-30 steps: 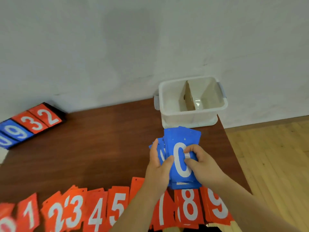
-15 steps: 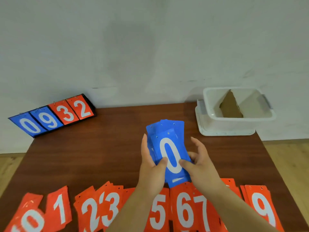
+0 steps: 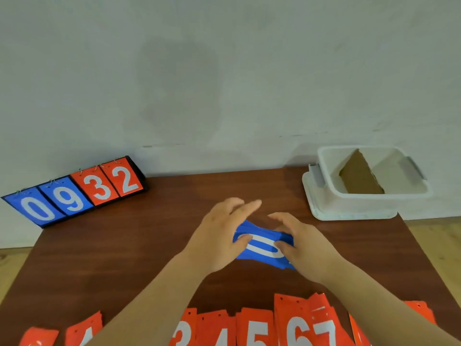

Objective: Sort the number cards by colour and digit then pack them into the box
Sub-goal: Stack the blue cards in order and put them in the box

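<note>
1. I see both hands on a stack of blue number cards (image 3: 262, 242) with white digits. It is over the middle of the brown wooden table (image 3: 124, 245), about midway between near and far edges.
2. The stack lies close to flat, long side running left to right. The top card shows a white 0 turned sideways. I can't tell whether the underside touches the table.
3. Left hand (image 3: 217, 238): thumb pressed on the top face at the stack's left end, gripping it. The fingers (image 3: 247, 206) are stretched out past the far edge and blurred.
4. Right hand (image 3: 306, 245): thumb on the top face at the right end, fingers (image 3: 279, 217) curled over the far edge, gripping the stack.
5. A white plastic box (image 3: 361, 206) with grey handles sits at the far right corner, well apart from the blue cards. It rests on a flat white base that looks like its lid.
6. A brown cardboard divider (image 3: 356, 178) stands upright inside the box and splits it into two compartments.
7. A row of red number cards (image 3: 254, 328) with white digits runs along the near edge, overlapping. I read 3, 5, 6 and 7. The rest are cut off by the frame or hidden under the forearms.
8. A black flip scoreboard (image 3: 74, 193) at the far left corner leans back. It reads 0 9 on blue and 3 2 on red.
</note>
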Available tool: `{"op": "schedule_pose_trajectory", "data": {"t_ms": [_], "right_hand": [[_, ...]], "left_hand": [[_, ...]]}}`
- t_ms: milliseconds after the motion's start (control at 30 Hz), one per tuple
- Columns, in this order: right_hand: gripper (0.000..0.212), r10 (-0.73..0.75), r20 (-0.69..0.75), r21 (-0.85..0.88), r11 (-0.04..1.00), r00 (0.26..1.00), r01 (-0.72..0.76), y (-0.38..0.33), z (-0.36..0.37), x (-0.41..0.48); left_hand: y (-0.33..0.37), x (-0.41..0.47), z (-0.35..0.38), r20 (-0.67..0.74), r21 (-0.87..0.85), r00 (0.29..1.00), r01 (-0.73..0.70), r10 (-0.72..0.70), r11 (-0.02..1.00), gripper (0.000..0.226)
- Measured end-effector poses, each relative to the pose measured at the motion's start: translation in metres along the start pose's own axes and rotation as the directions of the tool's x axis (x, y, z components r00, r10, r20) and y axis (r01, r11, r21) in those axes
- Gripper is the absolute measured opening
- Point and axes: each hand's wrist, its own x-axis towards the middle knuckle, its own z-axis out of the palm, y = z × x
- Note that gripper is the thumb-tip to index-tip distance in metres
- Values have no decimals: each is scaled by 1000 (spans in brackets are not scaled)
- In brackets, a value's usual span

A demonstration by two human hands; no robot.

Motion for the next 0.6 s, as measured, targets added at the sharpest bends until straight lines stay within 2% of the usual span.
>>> {"op": "schedule_pose_trajectory", "data": {"t_ms": [67, 167, 367, 600], "right_hand": [[57, 3, 2, -41, 999, 1000, -3, 12, 5, 20], [51, -17, -11, -99, 995, 1000, 15, 30, 12, 52], [42, -128, -51, -178, 977, 990, 117, 70, 30, 108], [39, -129, -19, -232, 965, 992, 121, 114, 60, 126]], "left_hand": [[-14, 13, 18, 48, -27, 998, 32, -30, 999, 48], [-37, 27, 48, -17, -59, 992, 126, -127, 990, 37], [-74, 49, 105, -150, -5, 972, 180, -179, 984, 41], [-80, 59, 150, -87, -52, 962, 255, -258, 966, 46]]}}
